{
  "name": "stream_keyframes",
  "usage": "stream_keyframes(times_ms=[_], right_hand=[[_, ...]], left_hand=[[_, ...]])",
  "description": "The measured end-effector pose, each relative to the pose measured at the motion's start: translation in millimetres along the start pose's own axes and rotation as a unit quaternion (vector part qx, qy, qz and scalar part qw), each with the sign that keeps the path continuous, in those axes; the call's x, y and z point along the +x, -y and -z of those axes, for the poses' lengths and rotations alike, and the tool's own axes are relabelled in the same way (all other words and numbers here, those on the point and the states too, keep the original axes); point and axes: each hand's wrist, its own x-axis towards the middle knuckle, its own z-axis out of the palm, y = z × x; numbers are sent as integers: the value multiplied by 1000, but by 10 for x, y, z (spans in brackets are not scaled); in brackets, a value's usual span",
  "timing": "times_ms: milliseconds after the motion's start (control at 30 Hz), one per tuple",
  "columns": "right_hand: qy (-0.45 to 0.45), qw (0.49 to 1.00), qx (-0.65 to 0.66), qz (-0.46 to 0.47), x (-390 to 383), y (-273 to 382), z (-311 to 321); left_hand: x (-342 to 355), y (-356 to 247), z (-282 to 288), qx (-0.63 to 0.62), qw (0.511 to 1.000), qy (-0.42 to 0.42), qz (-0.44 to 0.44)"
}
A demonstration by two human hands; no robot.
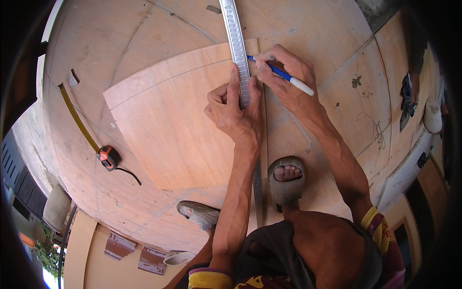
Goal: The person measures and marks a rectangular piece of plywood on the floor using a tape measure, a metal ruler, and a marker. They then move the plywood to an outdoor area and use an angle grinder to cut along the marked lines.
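A wooden board [163, 125] lies on the tiled floor, with a thin pencil-like line curving near its far edge. Across its right side runs a long silver metal channel [233, 33] with a row of slots. My left hand [236, 113] holds the channel down, forefinger and thumb on either side of it. To the right, my right hand [291, 74] is closed around a blue marker [281, 73] with a white end. The marker's tip points left and meets the channel's right edge; whether it touches the board is hidden.
An orange and black tape measure [109, 158], its yellow blade [77, 114] pulled out, lies left of the board. My sandalled feet flank the board's near right corner. Thin wire [378, 130] lies on the right, and a person's hand [414, 87] shows at the far right.
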Motion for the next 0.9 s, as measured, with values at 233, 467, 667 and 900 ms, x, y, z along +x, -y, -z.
stream_keyframes(times_ms=[233,467,667,900], right_hand=[[-103,977,179,-58,-351,-4,55],[-56,990,115,-61,-840,-6,200],[-76,960,241,-120,-975,134,-43],[-164,948,270,-35,-1180,157,28]], left_hand=[[-21,-23,258,-69,996,-33,52],[-185,217,1091,-132,977,20,167],[-498,187,700,-17,996,80,32],[-930,-203,937,-211,967,75,122]])
